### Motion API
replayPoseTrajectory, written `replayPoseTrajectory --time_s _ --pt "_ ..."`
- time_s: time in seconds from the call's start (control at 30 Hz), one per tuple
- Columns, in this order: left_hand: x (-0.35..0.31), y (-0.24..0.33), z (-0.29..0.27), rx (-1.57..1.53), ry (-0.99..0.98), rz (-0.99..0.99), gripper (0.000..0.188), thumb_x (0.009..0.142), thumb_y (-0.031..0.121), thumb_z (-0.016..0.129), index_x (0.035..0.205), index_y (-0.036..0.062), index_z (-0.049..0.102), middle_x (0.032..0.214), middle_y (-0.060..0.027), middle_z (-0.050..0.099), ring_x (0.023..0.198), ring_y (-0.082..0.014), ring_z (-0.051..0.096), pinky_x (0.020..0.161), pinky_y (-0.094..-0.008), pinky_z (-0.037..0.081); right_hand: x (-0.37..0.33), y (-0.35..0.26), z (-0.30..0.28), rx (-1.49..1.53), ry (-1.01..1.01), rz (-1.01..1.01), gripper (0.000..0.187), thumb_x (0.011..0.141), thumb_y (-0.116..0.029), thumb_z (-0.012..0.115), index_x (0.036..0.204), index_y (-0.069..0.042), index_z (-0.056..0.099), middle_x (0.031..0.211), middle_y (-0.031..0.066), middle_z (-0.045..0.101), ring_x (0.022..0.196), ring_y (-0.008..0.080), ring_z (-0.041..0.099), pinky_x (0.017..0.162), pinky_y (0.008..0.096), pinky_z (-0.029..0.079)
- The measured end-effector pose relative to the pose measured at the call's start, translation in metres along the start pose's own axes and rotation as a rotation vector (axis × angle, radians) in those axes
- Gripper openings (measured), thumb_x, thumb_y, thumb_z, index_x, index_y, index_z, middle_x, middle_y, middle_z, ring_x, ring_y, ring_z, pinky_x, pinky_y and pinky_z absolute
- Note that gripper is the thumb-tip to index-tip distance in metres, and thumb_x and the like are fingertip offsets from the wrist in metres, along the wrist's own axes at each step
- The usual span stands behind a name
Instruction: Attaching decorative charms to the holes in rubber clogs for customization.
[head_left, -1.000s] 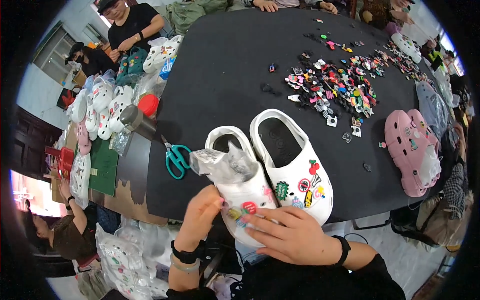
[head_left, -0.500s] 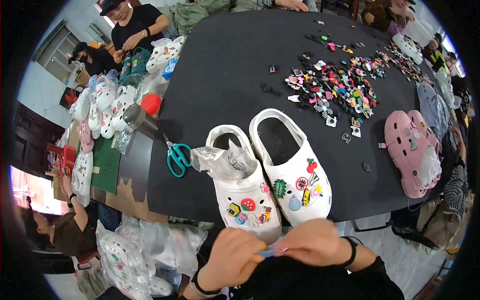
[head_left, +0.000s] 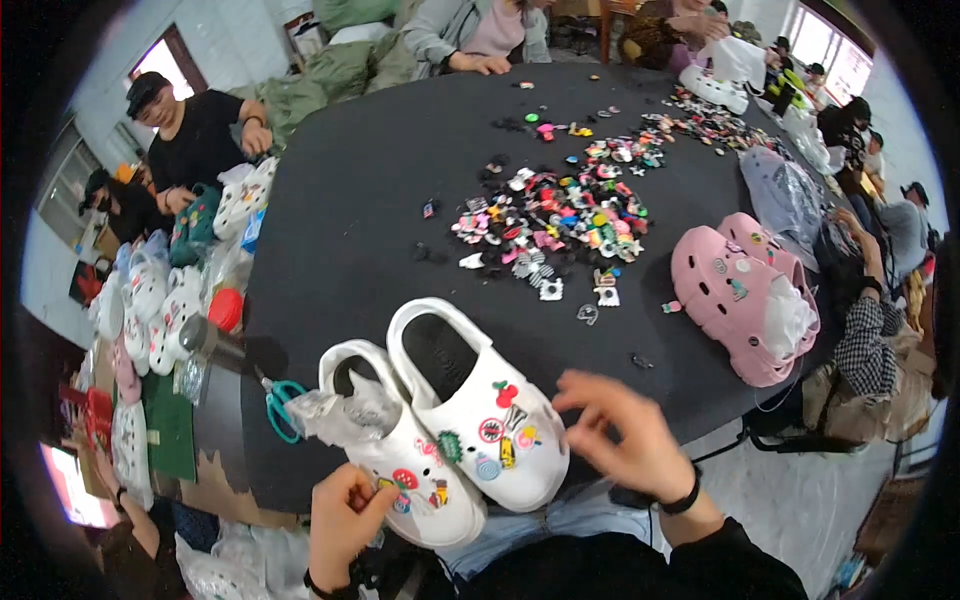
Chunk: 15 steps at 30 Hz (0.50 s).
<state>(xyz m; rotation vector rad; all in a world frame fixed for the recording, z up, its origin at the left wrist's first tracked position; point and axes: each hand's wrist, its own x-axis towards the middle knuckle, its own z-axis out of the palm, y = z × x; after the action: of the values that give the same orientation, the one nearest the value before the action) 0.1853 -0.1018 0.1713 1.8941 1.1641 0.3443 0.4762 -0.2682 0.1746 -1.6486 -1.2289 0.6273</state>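
Observation:
A pair of white clogs stands on the near edge of the black table, each dotted with colourful charms. My left hand [head_left: 345,522] is closed in a pinch at the toe of the left clog [head_left: 440,510]; whatever it may hold is too small or hidden to name. Beside the right clog [head_left: 530,470], my right hand [head_left: 625,435] is open, its fingers apart and nothing visible in them. Crumpled clear plastic wrapping [head_left: 350,412] sticks out of the left clog. Strawberry, flamingo, cherry and lollipop charms show on the uppers.
A large heap of loose charms [head_left: 560,220] lies mid-table. Pink clogs [head_left: 735,300] sit at the right, teal-handled scissors [head_left: 283,410] at the left. A bottle [head_left: 205,340], a red lid [head_left: 227,310] and bagged white clogs [head_left: 150,310] crowd the left side. Several people sit or stand around.
My hands, close together before at the clog toes, have parted: the left to the left clog, the right out to the right. The view has shifted, bringing more of the far side into sight.

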Motion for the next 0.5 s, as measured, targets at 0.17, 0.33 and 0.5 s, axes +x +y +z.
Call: replayPoseTrajectory --time_s 0.17,0.33,0.5 --pt "-0.006 -0.006 0.011 0.522 0.050 0.464 0.014 0.081 0.006 0.063 0.081 0.0013 0.049 0.070 -0.0133 0.051 0.060 -0.0320 0.051 0.054 -0.0393 0.041 -0.020 -0.021 0.038 -0.196 -0.097 -0.437 0.045 0.079 -0.027 0.073 0.119 -0.012 0.062 0.104 0.0047 0.063 0.081 0.0208 0.064 0.068 0.0331 0.053" --pt "0.005 -0.030 0.005 0.517 0.063 0.589 0.008 0.087 0.006 0.052 0.083 0.0001 0.048 0.071 -0.0167 0.051 0.063 -0.0364 0.053 0.057 -0.0408 0.043 -0.017 -0.013 0.055 -0.391 -0.043 -0.449 0.040 0.075 -0.027 0.076 0.113 -0.016 0.067 0.096 -0.0016 0.060 0.077 0.0141 0.062 0.060 0.0278 0.048" --pt "0.011 -0.083 0.011 -0.410 0.193 0.041 0.025 0.102 0.015 0.036 0.086 0.0033 0.052 0.063 0.0033 0.046 0.054 -0.0036 0.042 0.044 -0.0228 0.031 -0.014 -0.015 0.052 -0.434 -0.088 -0.431 0.036 0.078 -0.030 0.072 0.110 -0.017 0.064 0.097 -0.0024 0.060 0.077 0.0136 0.062 0.062 0.0267 0.049"
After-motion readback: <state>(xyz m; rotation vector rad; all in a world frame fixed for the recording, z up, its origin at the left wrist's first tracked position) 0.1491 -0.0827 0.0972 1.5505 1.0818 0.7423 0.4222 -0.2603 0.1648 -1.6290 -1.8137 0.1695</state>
